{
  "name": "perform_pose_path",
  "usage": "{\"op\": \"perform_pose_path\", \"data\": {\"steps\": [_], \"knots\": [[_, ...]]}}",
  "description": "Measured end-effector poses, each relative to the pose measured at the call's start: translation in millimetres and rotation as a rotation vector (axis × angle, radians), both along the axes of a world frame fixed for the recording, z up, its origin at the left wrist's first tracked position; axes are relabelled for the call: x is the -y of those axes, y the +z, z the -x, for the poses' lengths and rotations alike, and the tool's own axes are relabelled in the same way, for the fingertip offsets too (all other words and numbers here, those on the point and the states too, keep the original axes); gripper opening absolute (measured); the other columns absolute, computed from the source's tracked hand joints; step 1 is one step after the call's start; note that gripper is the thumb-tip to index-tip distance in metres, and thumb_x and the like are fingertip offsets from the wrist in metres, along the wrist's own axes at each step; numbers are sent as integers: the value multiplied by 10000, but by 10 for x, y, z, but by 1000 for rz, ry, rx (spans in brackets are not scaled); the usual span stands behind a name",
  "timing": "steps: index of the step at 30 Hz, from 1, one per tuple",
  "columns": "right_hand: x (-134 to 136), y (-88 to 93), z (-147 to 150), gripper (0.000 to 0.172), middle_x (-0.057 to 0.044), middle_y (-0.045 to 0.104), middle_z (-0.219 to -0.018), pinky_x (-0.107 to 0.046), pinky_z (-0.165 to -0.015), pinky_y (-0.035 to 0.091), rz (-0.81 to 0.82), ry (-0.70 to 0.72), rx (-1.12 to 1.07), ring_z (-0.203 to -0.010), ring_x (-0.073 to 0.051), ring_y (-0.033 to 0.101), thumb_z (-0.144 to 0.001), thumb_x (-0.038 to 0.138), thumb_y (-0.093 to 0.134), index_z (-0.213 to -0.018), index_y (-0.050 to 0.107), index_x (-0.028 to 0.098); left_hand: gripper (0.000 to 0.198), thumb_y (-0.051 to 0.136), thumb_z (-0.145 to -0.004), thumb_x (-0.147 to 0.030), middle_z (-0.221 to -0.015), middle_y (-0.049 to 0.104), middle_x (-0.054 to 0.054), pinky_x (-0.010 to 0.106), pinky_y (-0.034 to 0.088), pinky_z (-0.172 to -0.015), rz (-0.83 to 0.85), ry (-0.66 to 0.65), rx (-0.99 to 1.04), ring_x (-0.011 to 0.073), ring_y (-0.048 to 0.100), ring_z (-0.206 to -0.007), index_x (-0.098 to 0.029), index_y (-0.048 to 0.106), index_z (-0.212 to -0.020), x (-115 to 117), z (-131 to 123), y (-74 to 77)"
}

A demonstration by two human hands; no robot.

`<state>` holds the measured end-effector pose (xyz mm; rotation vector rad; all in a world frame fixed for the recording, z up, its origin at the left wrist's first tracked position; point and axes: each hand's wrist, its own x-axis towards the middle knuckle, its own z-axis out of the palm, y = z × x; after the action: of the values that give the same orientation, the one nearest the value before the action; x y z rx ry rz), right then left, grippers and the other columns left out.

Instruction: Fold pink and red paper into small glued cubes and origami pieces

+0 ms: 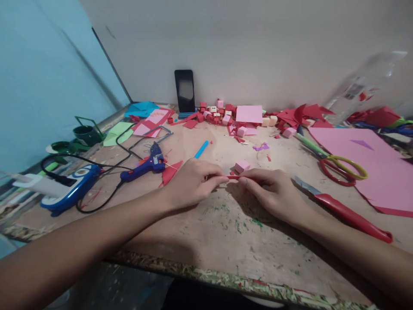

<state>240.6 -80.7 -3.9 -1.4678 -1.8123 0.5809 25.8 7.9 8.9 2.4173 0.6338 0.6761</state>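
Observation:
A thin red strip (232,177), paper by its look, stretches between my two hands just above the table. My left hand (193,183) pinches one end between thumb and fingers. The other end sits in the pinch of my right hand (271,189). Right behind the strip lies a small pink cube (241,166). A blue stick (201,149) rests beyond my left hand, and a red paper scrap (172,171) is beside that hand. To the right of my right hand lies a red-handled knife (351,215), its blade pointing toward the hand.
A blue glue gun (145,165) and its cord lie left, near a blue-and-white power strip (72,187). Scissors (335,165) rest on pink sheets (383,172). Along the wall are a phone (185,91), several small cubes (220,103), and a plastic bottle (364,88).

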Motion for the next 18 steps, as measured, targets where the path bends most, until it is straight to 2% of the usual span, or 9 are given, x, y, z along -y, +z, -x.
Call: {"op": "perform_pose_path", "data": {"steps": [7, 11, 14, 18], "knots": [[0, -16, -18, 299, -33, 786, -794, -282, -662, 487, 44, -23, -10, -692, -179, 680, -1008, 309, 545, -890, 783, 172, 232, 592, -1011, -261, -902, 801, 57, 263, 454, -723, -17, -12, -81, 173, 705, -809, -162, 792, -945, -42, 0, -39], [-12, -18, -13, 260, -32, 809, -865, -271, -693, 517, 9, -22, -36, -751, -186, 717, -986, 316, 580, -920, 793, 182, 244, 573, -1017, -219, -883, 801, 65, 276, 469, -752, -118, -58, -41, 184, 717, -813, -151, 781, -908, -48, 16, -60], [-9, -34, -29, 278, -35, 803, -824, -265, -646, 509, -26, -3, -7, -698, -178, 705, -989, 310, 566, -890, 791, 180, 223, 587, -1008, -208, -890, 801, 76, 284, 475, -765, -205, -80, -34, 193, 720, -821, -140, 779, -917, -54, 27, -65], [-6, -48, -50, 303, -46, 796, -797, -266, -606, 502, -30, 20, 26, -670, -178, 697, -1001, 302, 547, -871, 790, 176, 218, 596, -1010, -209, -849, 789, 58, 265, 465, -726, -190, -84, -50, 173, 708, -781, -139, 778, -914, -50, 26, -40]]}}
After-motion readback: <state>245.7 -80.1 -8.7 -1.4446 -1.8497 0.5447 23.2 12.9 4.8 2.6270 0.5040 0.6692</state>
